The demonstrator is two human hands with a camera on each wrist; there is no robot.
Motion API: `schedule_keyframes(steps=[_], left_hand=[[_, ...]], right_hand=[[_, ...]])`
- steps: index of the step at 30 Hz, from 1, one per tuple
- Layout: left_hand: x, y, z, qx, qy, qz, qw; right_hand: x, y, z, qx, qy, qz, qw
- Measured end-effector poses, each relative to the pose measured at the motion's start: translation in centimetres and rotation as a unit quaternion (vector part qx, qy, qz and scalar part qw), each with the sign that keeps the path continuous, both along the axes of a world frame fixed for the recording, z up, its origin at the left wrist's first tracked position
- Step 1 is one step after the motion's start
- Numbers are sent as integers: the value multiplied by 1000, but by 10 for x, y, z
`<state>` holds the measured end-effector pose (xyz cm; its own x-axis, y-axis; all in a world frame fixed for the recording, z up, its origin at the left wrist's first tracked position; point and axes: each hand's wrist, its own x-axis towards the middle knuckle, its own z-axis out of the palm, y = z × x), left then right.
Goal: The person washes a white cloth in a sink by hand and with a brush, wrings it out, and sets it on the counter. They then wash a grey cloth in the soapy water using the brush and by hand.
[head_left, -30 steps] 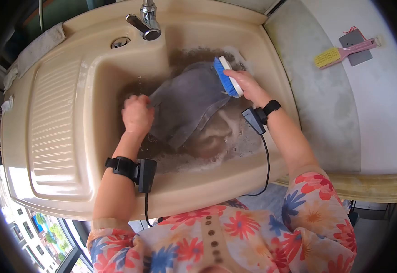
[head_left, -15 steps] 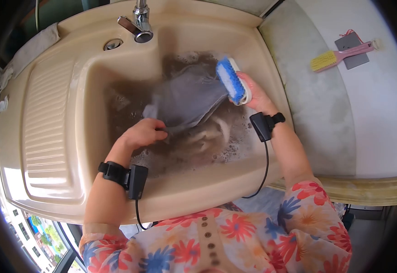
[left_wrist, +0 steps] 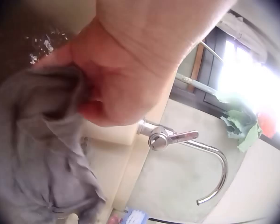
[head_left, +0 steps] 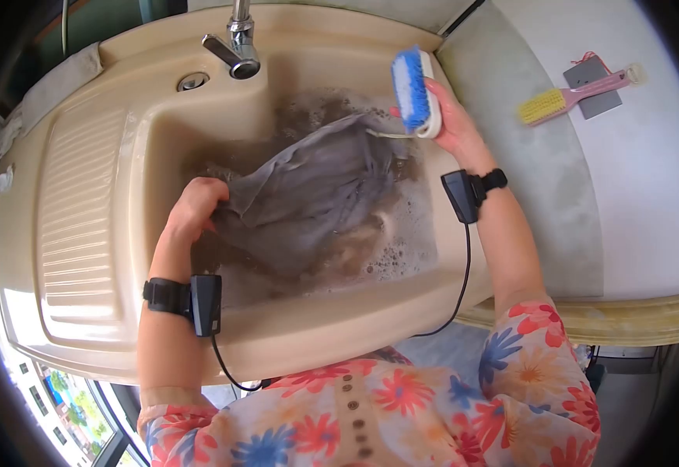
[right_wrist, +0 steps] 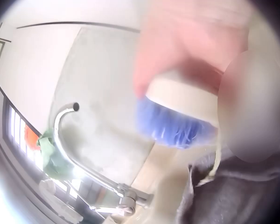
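Observation:
A wet grey cloth (head_left: 308,194) is stretched across the beige sink (head_left: 161,140), above dark soapy water. My left hand (head_left: 198,204) grips its left edge in a fist; the left wrist view shows the fingers (left_wrist: 91,100) bunched in the cloth (left_wrist: 32,154). My right hand (head_left: 448,117) holds a white scrub brush with blue bristles (head_left: 411,89) lifted near the sink's right rim, and it also appears to pull the cloth's right corner. Close up in the right wrist view, the brush (right_wrist: 177,119) hangs above the cloth (right_wrist: 242,191).
A chrome tap (head_left: 234,43) stands at the sink's back, with a drainboard (head_left: 75,226) on the left. On the grey counter to the right lie a pink-handled yellow brush (head_left: 569,97) and a grey card (head_left: 592,78). A rag (head_left: 52,82) lies at the back left.
My right hand has lifted the brush off the cloth, up toward the back right rim. My left hand took a new hold on the cloth's left edge and pulled it taut.

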<state>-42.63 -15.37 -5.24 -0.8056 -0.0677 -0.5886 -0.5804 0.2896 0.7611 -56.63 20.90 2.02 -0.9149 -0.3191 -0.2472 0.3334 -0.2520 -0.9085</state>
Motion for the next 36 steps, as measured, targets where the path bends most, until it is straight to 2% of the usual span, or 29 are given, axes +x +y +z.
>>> schedule_keyframes(steps=[1, 2, 3, 4, 5, 6, 7, 8, 9, 11, 12, 14, 15, 17, 18, 20, 21, 22, 23, 25, 26, 27, 29, 30, 31, 32, 33, 34, 36], left_hand=[[1, 0, 0, -6, -5, 1, 1000], [2, 0, -5, -159, 1, -99, 982], [3, -1, -11, -304, 6, -197, 932], [-2, -4, -20, -341, 25, -264, 902], [-2, -4, -28, -344, 22, -264, 901], [-3, 1, -30, -342, 97, -210, 911], [-3, 8, -32, -337, 171, -154, 913], [-6, 16, -34, -337, 164, -160, 913], [-10, 27, -35, -337, 157, -168, 913], [-19, 48, -42, -301, 138, -163, 929], [-25, 56, -51, -304, 141, -164, 928], [-35, 68, -65, -226, 77, -196, 951], [-37, 69, -63, -227, 80, -199, 950], [-35, 68, -51, -31, -72, -111, 991], [-31, 65, -45, -33, -74, -114, 990], [-22, 49, -36, 27, -37, 37, 998], [-26, 25, -59, 81, -24, 96, 992], [-26, 2, -71, 146, -32, 110, 983], [-21, 2, -61, 145, -29, 112, 983], [-5, 5, -33, 121, -19, 206, 971], [-8, -6, -64, 124, -3, 189, 974], [-8, -3, -61, 128, 0, 192, 973], [-4, 8, -52, 117, -27, 191, 974], [-6, 8, -59, 118, -25, 187, 975], [-9, 5, -71, 194, -34, 188, 962], [-11, 4, -78, 267, -44, 188, 944], [-11, 5, -75, 266, -43, 186, 945], [-9, 8, -70, 239, -22, 213, 947], [-4, 10, -58, 212, -2, 246, 946]], right_hand=[[0, -7, -10, -6, -5, 1, 1000], [2, -14, -23, 105, 0, 37, 994], [4, -21, -36, 216, 5, 73, 974], [17, -34, -49, 311, 22, 73, 947], [31, -45, -63, 350, 34, 97, 931], [44, -53, -78, 413, 86, 118, 899], [60, -65, -88, 419, 107, 124, 893], [72, -72, -93, 467, 131, 148, 862], [83, -80, -101, 476, 159, 149, 852], [96, -96, -110, 507, 177, 152, 829], [103, -101, -110, 502, 181, 144, 834], [115, -110, -114, 500, 182, 127, 837], [118, -113, -117, 517, 169, 144, 827], [124, -117, -137, 591, 179, 172, 767], [123, -113, -136, 590, 176, 171, 769], [105, -94, -124, 686, 234, 286, 627], [89, -79, -121, 714, 234, 319, 577], [78, -66, -115, 754, 211, 282, 554], [65, -50, -119, 776, 219, 220, 549], [34, -37, -98, 775, 93, 197, 593], [30, -39, -94, 772, 100, 157, 608], [26, -39, -92, 768, 105, 116, 622], [41, -76, -80, 680, 134, 95, 714], [60, -102, -76, 604, 146, 99, 777], [80, -128, -78, 561, 166, 133, 800], [105, -157, -90, 555, 215, 185, 782], [121, -172, -101, 547, 263, 237, 759], [121, -169, -116, 545, 262, 236, 760], [122, -163, -137, 638, 356, 314, 607]])
